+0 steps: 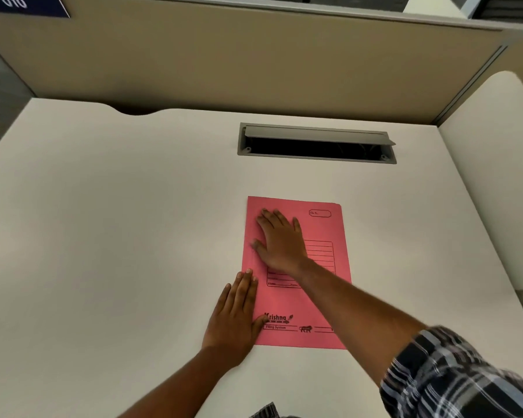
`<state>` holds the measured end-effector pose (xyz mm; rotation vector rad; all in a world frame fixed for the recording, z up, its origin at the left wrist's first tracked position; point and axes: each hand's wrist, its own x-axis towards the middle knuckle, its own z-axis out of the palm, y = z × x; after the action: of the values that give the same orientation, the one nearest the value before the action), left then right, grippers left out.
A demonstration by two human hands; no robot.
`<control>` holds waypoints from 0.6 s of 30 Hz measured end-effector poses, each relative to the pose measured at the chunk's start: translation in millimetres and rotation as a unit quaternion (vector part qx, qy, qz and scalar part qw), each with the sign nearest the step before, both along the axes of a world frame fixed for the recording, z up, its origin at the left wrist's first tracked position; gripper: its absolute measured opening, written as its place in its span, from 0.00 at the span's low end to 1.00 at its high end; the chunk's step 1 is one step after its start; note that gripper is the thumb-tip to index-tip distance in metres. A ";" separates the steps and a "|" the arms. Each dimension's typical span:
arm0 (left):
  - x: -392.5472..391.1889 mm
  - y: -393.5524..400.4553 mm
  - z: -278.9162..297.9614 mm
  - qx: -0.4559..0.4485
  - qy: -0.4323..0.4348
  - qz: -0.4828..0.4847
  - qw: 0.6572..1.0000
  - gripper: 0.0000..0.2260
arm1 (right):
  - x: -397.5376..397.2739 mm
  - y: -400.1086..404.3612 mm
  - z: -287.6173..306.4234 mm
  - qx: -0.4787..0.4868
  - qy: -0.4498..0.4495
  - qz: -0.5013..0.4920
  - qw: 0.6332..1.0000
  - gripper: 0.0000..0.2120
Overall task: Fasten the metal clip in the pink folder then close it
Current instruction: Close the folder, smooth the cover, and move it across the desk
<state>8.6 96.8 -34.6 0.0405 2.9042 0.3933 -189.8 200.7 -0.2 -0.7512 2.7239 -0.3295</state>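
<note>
The pink folder lies closed and flat on the white desk, its printed front cover facing up. My right hand rests palm down on the upper left part of the cover, fingers spread, holding nothing. My left hand lies flat along the folder's lower left edge, partly on the desk, with the thumb over the cover near the printed logo. The metal clip is hidden inside the closed folder.
A grey cable slot with its lid raised is set into the desk behind the folder. A beige partition runs along the back edge. A second white desk surface adjoins on the right.
</note>
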 end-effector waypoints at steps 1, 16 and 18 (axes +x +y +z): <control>0.3 -0.9 0.5 0.005 0.003 0.000 1.000 0.34 | 14.8 7.6 -0.5 -0.014 0.006 -0.029 0.999 0.33; -37.0 16.8 34.8 0.228 -0.005 0.349 0.909 0.26 | 89.1 121.0 6.2 -0.023 0.010 -0.343 0.939 0.34; -41.9 17.6 35.6 0.234 -0.015 0.364 0.901 0.26 | 90.4 123.3 7.3 -0.019 0.013 -0.360 0.933 0.35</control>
<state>-33.3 114.5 1.0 -0.9826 2.6079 1.1790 -99.4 324.0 7.1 0.2791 2.9222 -0.5232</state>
